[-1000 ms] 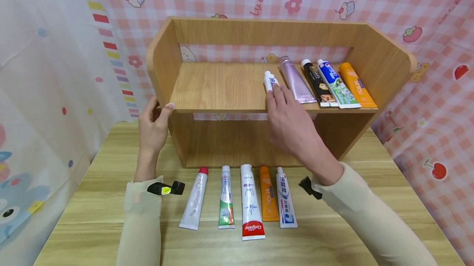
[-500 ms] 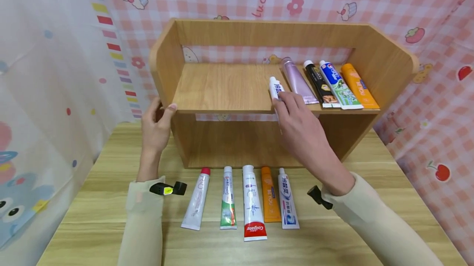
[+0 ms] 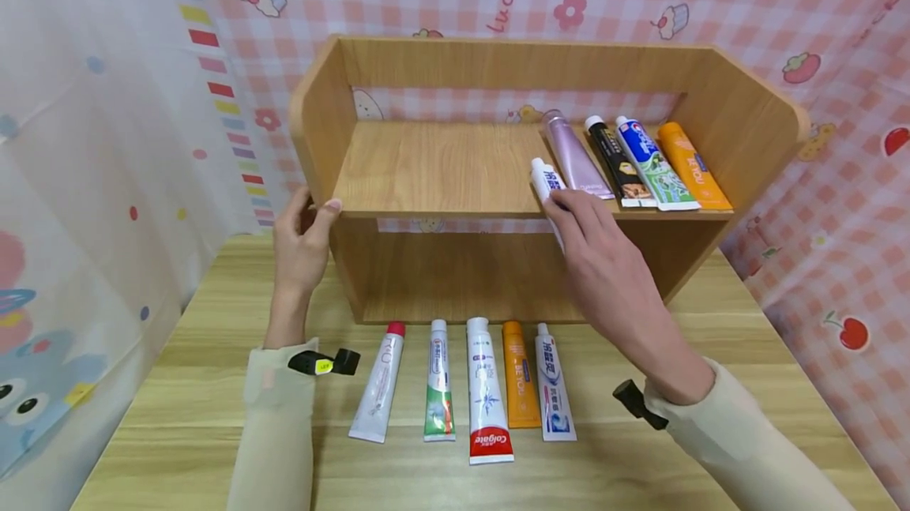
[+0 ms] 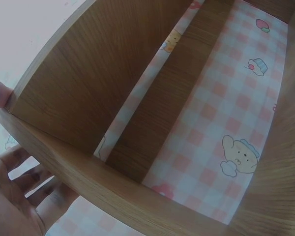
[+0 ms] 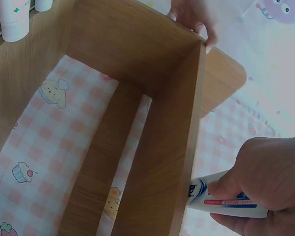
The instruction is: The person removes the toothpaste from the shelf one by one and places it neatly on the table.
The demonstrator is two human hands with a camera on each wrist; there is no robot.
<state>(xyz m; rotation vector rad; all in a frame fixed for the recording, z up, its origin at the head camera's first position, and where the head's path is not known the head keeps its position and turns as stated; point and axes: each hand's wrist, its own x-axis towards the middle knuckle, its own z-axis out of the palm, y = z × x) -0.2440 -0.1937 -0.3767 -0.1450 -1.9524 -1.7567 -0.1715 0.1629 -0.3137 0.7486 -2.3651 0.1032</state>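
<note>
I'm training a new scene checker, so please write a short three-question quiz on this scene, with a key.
1. Count: How many tubes lie in the row on the table in front of the wooden shelf?
2. True or false: The left hand grips the left end of the shelf.
3. Multiple choice: What does the right hand hold?
A. an orange tube
B. a white tube with blue lettering
C. a black tube

Key:
1. Five.
2. True.
3. B.
</note>
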